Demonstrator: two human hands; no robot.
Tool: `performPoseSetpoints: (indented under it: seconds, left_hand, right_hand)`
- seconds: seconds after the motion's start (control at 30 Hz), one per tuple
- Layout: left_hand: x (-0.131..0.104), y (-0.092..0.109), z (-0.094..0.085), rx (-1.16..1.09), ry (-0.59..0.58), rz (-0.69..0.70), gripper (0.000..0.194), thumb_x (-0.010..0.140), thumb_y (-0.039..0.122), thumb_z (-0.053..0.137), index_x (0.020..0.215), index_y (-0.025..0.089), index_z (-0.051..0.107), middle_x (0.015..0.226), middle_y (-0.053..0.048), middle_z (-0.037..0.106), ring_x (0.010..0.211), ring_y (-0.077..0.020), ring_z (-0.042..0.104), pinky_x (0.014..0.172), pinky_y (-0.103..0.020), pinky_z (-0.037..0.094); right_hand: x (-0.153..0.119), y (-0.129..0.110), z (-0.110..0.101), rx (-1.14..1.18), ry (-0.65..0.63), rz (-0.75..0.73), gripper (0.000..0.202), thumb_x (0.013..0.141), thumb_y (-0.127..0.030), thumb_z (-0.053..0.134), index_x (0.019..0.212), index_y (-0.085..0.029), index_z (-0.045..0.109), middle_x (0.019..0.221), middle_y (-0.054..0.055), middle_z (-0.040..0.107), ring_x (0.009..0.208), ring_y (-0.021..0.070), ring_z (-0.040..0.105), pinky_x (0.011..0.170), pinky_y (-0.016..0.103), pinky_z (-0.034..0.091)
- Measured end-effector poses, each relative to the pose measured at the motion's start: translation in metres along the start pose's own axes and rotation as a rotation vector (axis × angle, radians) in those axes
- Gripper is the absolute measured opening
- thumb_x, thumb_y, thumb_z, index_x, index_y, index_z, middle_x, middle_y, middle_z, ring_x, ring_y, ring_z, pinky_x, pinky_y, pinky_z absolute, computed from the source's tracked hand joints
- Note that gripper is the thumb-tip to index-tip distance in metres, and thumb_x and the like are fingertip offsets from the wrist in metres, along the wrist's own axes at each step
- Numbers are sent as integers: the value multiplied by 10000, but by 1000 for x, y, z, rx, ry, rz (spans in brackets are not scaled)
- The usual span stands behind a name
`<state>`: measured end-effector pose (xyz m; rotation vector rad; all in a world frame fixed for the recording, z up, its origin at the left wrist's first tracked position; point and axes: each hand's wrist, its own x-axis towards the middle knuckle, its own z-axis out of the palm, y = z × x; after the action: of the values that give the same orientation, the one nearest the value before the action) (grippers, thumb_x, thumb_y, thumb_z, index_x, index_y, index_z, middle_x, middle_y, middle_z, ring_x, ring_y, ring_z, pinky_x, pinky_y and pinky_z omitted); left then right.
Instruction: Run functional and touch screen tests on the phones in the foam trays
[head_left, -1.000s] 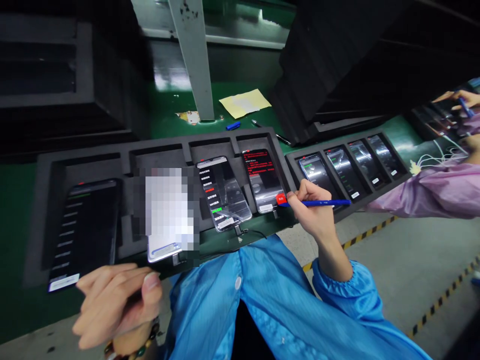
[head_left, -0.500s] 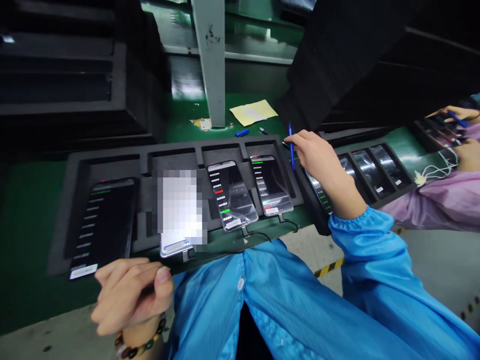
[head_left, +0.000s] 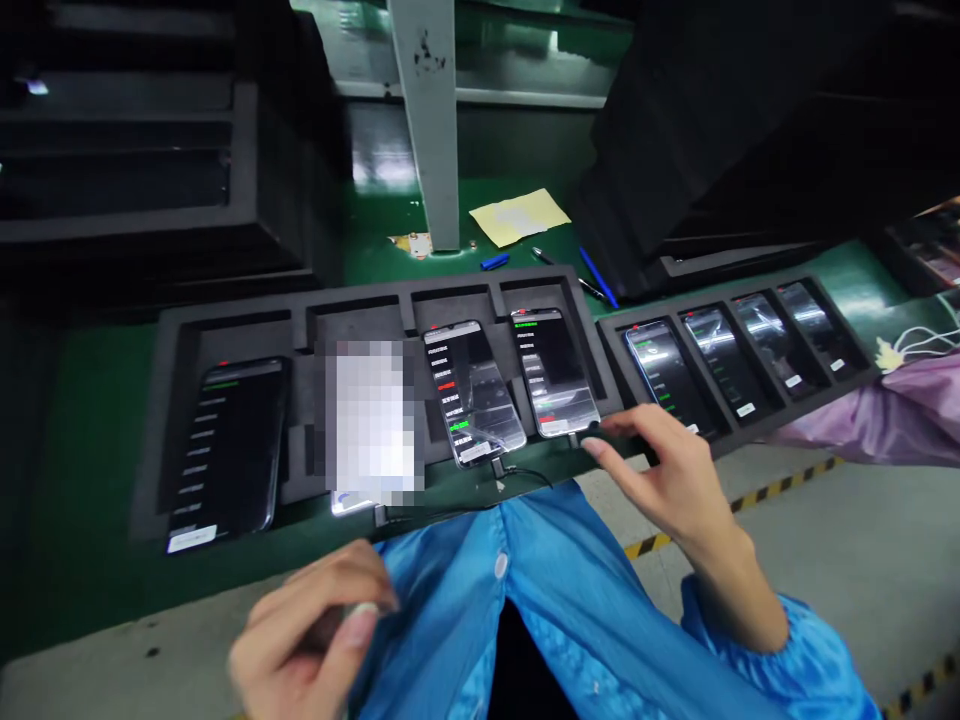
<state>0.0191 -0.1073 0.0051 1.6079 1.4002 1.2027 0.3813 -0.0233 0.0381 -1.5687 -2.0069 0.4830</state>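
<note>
Right hand [head_left: 671, 480]: thumb and index finger brought close together about a dark cable plug at the lower edge of the fourth phone [head_left: 559, 375]; whether they grip it, cannot tell. Left hand [head_left: 315, 630]: near the front of the worktop [head_left: 97, 400], fingers curled inward, slightly blurred; contents, if any, hidden. The two hands are well apart.

Near foam tray [head_left: 300, 330]: black, four compartments, one phone in each, lower ends reaching past its front edge. From the left: first phone [head_left: 232, 450], dark screen, rows of text, white label; second phone [head_left: 375, 410], bright, largely pixelated, cabled; third phone [head_left: 480, 395], tilted, one red line and one green, cabled; the fourth, dark screen, green line at top, red at bottom.

Second foam tray [head_left: 795, 403]: to the right, four phones lying within their compartments.

Behind the trays: blue pen [head_left: 598, 276], slanting beside the right stack; blue pen cap [head_left: 495, 262]; yellow paper [head_left: 520, 217], one sheet, creased; grey post [head_left: 427, 120], upright.

Black stacks: left stack [head_left: 255, 180] and right stack [head_left: 712, 130], either side of the post.

Far right: white cables [head_left: 930, 340], bunched; lilac sleeve [head_left: 885, 420] of another person.

Below: floor with striped tape [head_left: 787, 482].
</note>
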Motion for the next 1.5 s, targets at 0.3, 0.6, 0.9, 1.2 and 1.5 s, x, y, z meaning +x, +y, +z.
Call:
performPoseSetpoints:
  seconds: [0.3, 0.6, 0.9, 1.2, 1.5]
  left_hand:
    - [16, 47, 66, -1035, -388, -917, 456, 1030, 451, 708, 1471, 336, 706, 1636, -96, 615, 1378, -332, 711, 1179, -444, 585]
    - [40, 55, 119, -1259, 22, -1055, 252, 1047, 307, 663, 1114, 105, 799, 1305, -195, 798, 1312, -315, 748, 1199, -421, 561]
    - [31, 57, 149, -1206, 304, -968, 308, 991, 467, 711, 893, 175, 705, 1114, -123, 819, 1201, -287, 790, 1114, -410, 586]
    - [26, 52, 151, -1132, 282, -897, 391, 852, 541, 846, 853, 157, 777, 928, -37, 739, 673, -88, 626, 630, -208, 497]
    - [7, 50, 66, -312, -184, -299, 314, 1001, 318, 730, 1306, 277, 793, 1176, -60, 824, 1044, -216, 763, 971, -380, 564]
  right_hand:
    - [-25, 1, 40, 106, 19, 98, 188, 1019, -406, 779, 1069, -229, 738, 995, 44, 802, 859, 211, 757, 841, 358, 589]
    - [-24, -6, 58, 123, 46, 179, 370, 1070, -410, 632, 765, -202, 607, 676, -47, 497, 602, 108, 443, 600, 269, 383]
    - [-32, 1, 64, 224, 113, 107, 392, 1059, -360, 661, 721, -208, 534, 643, -67, 423, 552, 87, 379, 535, 253, 340]
    - [-36, -13, 57, 341, -328, -159, 217, 1025, -366, 783, 1198, -251, 718, 900, -8, 618, 784, 156, 591, 700, 262, 505]
    - [-33, -1, 49, 432, -389, -290, 188, 1087, -201, 658, 904, -220, 621, 785, -21, 509, 712, 135, 528, 632, 257, 431]
